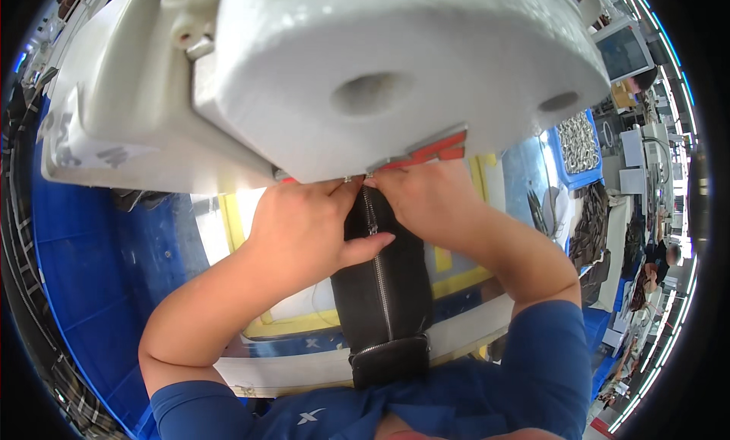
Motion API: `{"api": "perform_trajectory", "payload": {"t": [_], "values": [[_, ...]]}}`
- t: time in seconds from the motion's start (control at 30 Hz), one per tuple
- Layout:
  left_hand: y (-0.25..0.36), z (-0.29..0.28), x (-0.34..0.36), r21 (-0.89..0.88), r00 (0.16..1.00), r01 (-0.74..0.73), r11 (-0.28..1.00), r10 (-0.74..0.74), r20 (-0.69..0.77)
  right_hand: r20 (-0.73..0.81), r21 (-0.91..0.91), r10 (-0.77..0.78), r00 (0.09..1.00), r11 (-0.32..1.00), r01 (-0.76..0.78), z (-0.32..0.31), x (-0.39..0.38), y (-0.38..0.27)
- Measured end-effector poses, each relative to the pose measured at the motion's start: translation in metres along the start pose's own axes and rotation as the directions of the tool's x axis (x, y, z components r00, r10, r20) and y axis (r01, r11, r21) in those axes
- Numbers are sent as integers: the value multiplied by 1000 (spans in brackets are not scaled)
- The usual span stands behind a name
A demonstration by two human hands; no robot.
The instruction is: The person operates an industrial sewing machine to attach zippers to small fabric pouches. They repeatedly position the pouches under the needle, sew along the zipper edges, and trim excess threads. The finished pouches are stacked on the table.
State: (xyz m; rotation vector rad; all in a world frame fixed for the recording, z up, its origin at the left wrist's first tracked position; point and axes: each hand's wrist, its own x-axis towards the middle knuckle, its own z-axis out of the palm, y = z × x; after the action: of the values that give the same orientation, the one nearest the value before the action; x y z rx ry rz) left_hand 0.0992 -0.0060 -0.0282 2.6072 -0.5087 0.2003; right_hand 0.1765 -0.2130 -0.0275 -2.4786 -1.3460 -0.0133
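A black bag (395, 288) with a metal zipper (382, 280) down its middle lies lengthwise on the work surface, its near end by my body. A second, short zipper crosses that near end. My left hand (300, 223) grips the bag's far left side, with the thumb laid over the long zipper close to a metal slider (373, 229). Opposite it, my right hand (430, 200) pinches the far end near the top of the zipper. Both hands' fingertips are partly hidden beneath a big white machine head (426, 75), so the bag's far tip cannot be seen.
Yellow tape (296, 326) frames a pale area under the bag. To the left stands a large blue bin (99, 273). A blue tray (569, 174) of small metal parts sits at the right, beside dark pieces (589, 227). Another person (652, 276) is at the far right.
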Motion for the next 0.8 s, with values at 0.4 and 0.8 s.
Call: {"api": "perform_trajectory", "payload": {"t": [0.4,0.8], "values": [[7,-4,-4,94,998,44,995,-49,44,59,-53,-33,998,998,36,1,1,-3],[13,4,-9,126,1000,-13,992,11,19,8,-54,-139,990,989,139,-2,-18,-1]]}}
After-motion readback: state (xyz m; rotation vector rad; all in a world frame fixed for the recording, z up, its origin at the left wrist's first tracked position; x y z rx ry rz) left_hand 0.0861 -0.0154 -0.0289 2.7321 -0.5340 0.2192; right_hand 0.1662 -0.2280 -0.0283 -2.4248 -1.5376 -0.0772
